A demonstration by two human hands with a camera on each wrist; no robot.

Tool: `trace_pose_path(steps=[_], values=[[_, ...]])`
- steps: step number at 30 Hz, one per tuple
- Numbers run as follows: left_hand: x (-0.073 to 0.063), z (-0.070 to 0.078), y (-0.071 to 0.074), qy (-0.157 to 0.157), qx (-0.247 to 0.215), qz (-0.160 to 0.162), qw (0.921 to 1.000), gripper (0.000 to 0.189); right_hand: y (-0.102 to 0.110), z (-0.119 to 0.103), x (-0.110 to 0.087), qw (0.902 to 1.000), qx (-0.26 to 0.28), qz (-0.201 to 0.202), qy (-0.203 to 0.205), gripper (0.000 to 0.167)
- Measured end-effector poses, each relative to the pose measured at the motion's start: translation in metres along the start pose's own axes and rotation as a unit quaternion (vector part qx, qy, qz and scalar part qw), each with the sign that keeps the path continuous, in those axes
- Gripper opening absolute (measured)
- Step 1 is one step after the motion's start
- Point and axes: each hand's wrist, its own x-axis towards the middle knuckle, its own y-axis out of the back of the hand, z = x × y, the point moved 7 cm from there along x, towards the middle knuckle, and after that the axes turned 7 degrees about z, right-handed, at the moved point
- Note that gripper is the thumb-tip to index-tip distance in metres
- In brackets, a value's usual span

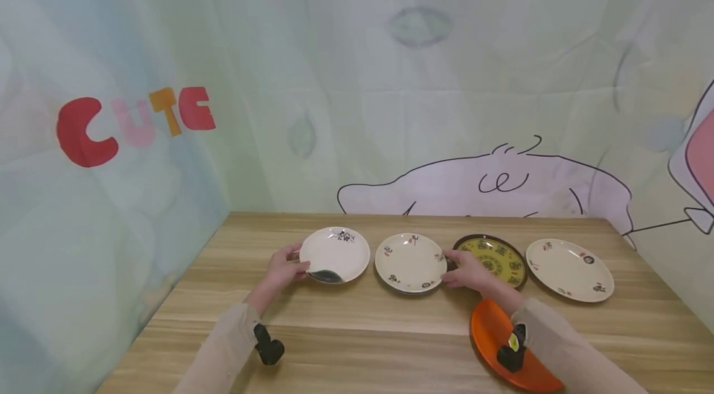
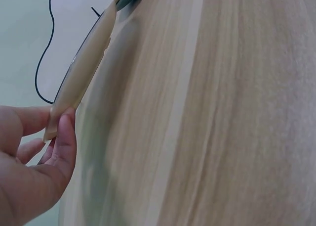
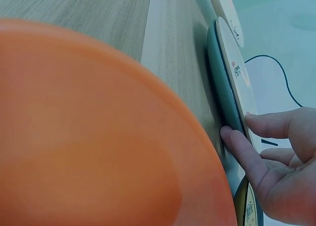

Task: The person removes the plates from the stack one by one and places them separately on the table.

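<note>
My left hand (image 1: 284, 267) pinches the left rim of a white plate (image 1: 337, 254) with dark blossoms and a dark green patch. In the left wrist view this plate (image 2: 84, 63) appears edge-on, tilted above the table with a shadow beside it. My right hand (image 1: 470, 271) grips the right rim of a round cream plate (image 1: 411, 262) with small red and dark motifs. A dark edge shows beneath that plate; whether it is a second plate I cannot tell. In the right wrist view, thumb and fingers (image 3: 244, 154) pinch the cream plate's rim (image 3: 237, 72).
Partly behind my right hand lies a yellow-green patterned plate (image 1: 496, 261) with a dark rim. An oval cream plate (image 1: 569, 270) is at the far right. Under my right forearm is an orange plate (image 1: 491, 335). A printed curtain (image 1: 279, 134) backs the wooden table (image 1: 357, 350).
</note>
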Motion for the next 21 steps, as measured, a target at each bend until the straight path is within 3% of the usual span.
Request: trace_pose_path(steps=[21], values=[[-0.002, -0.018, -0.010, 0.010, -0.021, -0.010, 0.9997, 0.057, 0.000, 0.001, 0.001, 1.0000, 0.000, 0.000, 0.002, 0.063]])
